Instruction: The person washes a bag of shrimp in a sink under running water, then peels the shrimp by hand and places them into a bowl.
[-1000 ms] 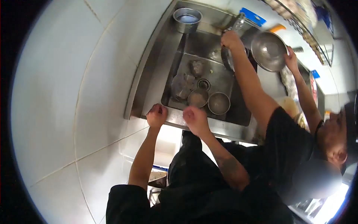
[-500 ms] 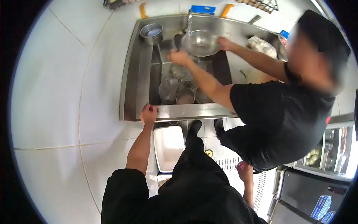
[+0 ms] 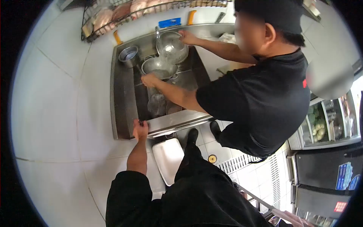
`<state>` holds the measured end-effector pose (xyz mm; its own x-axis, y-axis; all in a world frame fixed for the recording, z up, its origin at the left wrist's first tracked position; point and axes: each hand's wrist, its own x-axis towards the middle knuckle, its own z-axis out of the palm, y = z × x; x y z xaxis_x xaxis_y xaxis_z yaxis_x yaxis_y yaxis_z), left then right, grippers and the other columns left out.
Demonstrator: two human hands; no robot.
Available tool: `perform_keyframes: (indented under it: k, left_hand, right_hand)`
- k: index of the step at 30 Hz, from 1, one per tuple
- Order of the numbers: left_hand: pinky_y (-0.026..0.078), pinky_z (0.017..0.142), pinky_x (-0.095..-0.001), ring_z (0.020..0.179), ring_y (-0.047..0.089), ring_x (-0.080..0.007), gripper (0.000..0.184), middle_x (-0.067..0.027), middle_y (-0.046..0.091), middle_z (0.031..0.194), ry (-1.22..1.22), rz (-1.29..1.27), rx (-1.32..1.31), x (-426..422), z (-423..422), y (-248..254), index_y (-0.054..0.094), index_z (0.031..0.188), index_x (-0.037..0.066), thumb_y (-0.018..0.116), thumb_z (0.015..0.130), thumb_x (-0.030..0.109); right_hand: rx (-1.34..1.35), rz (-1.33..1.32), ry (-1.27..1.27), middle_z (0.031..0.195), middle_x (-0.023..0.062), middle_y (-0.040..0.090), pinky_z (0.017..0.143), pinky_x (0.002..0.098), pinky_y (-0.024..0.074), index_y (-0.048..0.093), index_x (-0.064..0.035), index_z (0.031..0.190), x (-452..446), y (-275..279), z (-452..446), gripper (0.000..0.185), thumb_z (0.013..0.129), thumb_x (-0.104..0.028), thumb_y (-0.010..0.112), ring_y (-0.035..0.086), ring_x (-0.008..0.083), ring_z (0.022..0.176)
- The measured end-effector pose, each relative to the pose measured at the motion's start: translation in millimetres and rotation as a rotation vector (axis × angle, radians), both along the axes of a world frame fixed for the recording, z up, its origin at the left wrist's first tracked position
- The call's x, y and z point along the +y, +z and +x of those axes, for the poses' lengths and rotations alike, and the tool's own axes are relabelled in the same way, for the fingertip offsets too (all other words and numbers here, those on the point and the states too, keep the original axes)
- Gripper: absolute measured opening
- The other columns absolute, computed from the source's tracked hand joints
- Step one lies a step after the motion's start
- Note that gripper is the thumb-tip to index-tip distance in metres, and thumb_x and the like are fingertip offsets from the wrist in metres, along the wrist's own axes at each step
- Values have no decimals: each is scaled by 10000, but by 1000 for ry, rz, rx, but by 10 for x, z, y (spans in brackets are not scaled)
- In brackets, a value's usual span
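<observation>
My left hand (image 3: pixel 140 129) is at the near left corner of the metal sink (image 3: pixel 124 113), its fingers curled at the rim. My right hand is out of view. In the sink, a co-worker's hands (image 3: pixel 150 80) tilt a shiny metal bowl (image 3: pixel 172 47) by the tap (image 3: pixel 157 32) and hold a second round metal bowl (image 3: pixel 159 68) below it. Water runs between the two bowls. A metal pot (image 3: pixel 129 56) stands at the sink's far left corner. A clear container (image 3: pixel 157 104) lies in the basin near my side.
The co-worker (image 3: pixel 253 98) stands close on my right, leaning over the sink. Below the sink sits a white plastic tub (image 3: pixel 168 160). A wire rack (image 3: pixel 132 15) with bagged food hangs above. Orange-handled tools (image 3: pixel 192 17) and a blue item (image 3: pixel 169 23) are at the wall. A fridge (image 3: pixel 329 125) stands right.
The view has turned right and upward. My right hand has left the view; my left stays at the sink corner. The co-worker has raised and tilted the bowl and now holds a second one.
</observation>
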<state>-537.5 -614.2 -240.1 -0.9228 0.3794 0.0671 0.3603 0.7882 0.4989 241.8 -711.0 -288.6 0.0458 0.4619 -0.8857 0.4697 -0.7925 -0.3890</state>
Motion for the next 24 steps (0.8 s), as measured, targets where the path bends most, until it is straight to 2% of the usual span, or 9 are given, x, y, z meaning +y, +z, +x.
perform_keyframes:
  k: [4,7,8,9,10,11,12,16,24]
  left_hand:
    - [512,837,-487,1009,655,-350,476,-135,654,1130,-31,0,114,-8,38,59,532,1200,121,700,821,355]
    - [484,887,-471,1025,615,-336,399,-141,638,1114,-83,-2,81,12,-136,-228,546,1193,83,636,891,328]
    - [473,906,-474,1045,600,-351,395,-175,623,1144,-196,29,19,-25,-171,-189,554,1185,48,596,924,341]
    - [461,924,-477,1065,586,-366,406,-208,608,1175,-320,52,-47,-60,-199,-96,563,1177,14,555,956,354]
    - [450,943,-481,1085,571,-381,432,-241,593,1206,-414,18,-81,-77,-189,49,571,1169,-20,515,988,368]
    - [488,894,-458,1026,609,-359,403,-235,619,1161,-308,-96,83,-5,-245,-68,580,1163,-38,545,982,321]
    - [526,845,-435,966,647,-337,376,-228,645,1116,-187,-213,227,53,-292,-187,589,1157,-55,575,977,275]
    - [547,847,-426,1005,653,-327,424,-228,667,1113,-421,96,314,331,324,-181,622,1171,-43,614,948,317]
    - [522,892,-422,1050,634,-335,455,-222,655,1146,-693,109,207,760,1282,-107,595,1218,-30,629,936,326]
  right_hand:
    - [52,-76,-186,728,92,679,519,457,512,656,-101,874,-419,-303,340,312,944,-343,472,663,263,604]
    - [234,-200,-325,727,92,688,532,474,525,687,-95,874,-783,-912,522,359,951,-366,465,674,264,601]
    - [-25,219,-62,616,107,675,564,427,535,689,-73,668,-745,-659,244,397,902,-297,461,666,272,578]
    - [-168,216,-8,589,107,664,583,405,541,672,-54,589,-574,-267,-30,417,874,-296,486,666,278,582]
    - [-278,503,53,574,104,655,579,429,534,684,-56,620,-597,-300,-116,409,867,-325,500,670,288,590]
    - [-192,321,-69,583,100,662,439,330,504,671,-21,702,-503,16,-252,322,868,-241,505,598,195,420]
    - [-262,395,-151,592,91,668,447,328,509,665,-18,702,-543,40,-328,309,852,-250,527,601,192,421]
    - [-226,295,-556,716,83,702,467,310,542,711,-19,936,-837,178,-578,239,854,-212,596,679,151,560]
    - [-287,73,-729,663,51,699,466,334,544,720,-61,839,-1891,-9,-624,226,838,-262,618,668,173,537]
